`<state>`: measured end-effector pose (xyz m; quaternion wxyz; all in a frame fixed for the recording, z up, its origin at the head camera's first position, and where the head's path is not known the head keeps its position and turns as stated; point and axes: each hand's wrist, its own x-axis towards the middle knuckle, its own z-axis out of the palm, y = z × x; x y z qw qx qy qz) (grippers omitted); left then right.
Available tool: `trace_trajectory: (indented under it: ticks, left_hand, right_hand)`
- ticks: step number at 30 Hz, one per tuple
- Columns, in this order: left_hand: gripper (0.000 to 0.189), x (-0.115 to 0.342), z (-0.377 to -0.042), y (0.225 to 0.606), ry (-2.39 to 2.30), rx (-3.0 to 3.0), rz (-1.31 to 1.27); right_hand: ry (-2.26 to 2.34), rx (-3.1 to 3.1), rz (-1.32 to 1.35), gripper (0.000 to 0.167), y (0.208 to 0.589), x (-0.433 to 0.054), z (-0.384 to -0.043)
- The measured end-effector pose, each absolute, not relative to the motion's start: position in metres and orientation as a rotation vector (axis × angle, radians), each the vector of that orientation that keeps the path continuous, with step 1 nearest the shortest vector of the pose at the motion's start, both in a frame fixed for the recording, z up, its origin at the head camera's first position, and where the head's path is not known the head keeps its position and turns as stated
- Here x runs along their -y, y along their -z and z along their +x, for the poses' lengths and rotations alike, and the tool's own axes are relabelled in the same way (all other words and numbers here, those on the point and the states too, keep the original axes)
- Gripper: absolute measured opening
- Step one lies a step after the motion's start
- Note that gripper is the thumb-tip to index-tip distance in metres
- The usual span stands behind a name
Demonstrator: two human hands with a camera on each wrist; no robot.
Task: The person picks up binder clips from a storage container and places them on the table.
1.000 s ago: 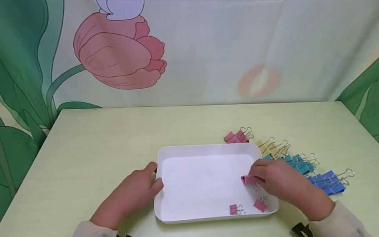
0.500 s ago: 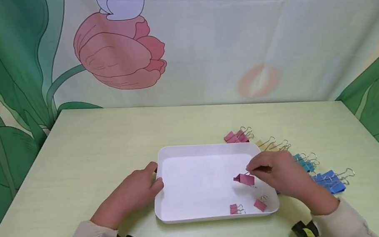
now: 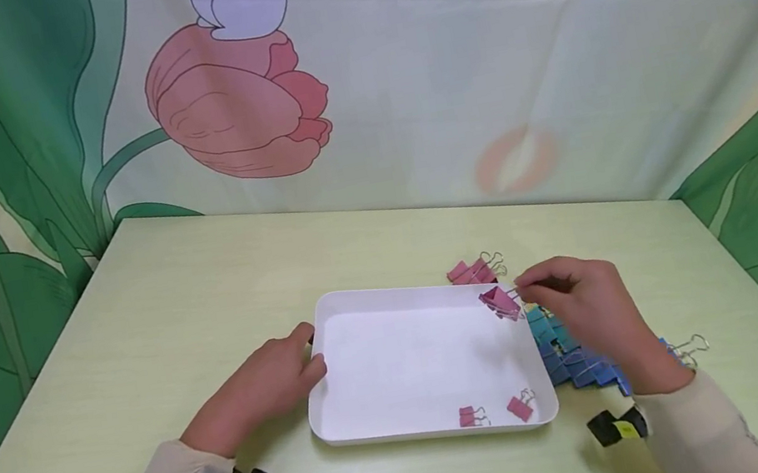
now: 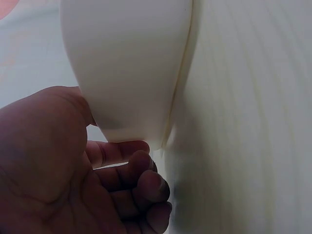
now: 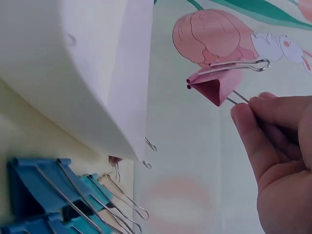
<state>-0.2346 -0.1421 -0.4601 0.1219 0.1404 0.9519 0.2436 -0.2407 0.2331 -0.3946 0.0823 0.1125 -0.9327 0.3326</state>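
My left hand [image 3: 263,379] grips the left end of a shallow white tray [image 3: 393,361]. In the left wrist view the thumb goes over the rim and the fingers bend against the tray's outer wall [image 4: 129,73]. Over the tray's far right corner, my right hand [image 3: 592,304] pinches a pink binder clip [image 3: 500,303] by one wire handle. The right wrist view shows that clip [image 5: 219,83] in the air, its other handle folded back along its body. Two smaller pink binder clips, one upright [image 3: 468,417] and one tilted [image 3: 519,409], lie near the tray's front right corner.
Just behind the tray lies a bunch of pink binder clips [image 3: 471,272]. Blue binder clips [image 3: 577,367] and teal ones [image 3: 548,332] stand in rows along its right side, partly hidden under my right hand. Cream clips [image 5: 113,187] show beyond the teal ones.
My right hand has lifted the pink binder clip from low inside the tray and carried it back and right to the far corner. The left hand and tray stay put.
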Motion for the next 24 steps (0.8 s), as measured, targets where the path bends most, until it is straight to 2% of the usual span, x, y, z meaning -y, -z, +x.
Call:
trace_trajectory:
  ticks: [14, 24]
  left_hand:
    - [0.045, 0.142, -0.236, 0.461, -0.695, -2.765, 0.383]
    - [0.044, 0.142, -0.235, 0.459, -0.701, -2.762, 0.388]
  right_hand:
    - [-1.345, 2.716, 0.053, 0.033, 0.388, -0.25, -0.282]
    - [-1.509, 2.619, -0.11, 0.033, 0.407, -0.261, -0.317]
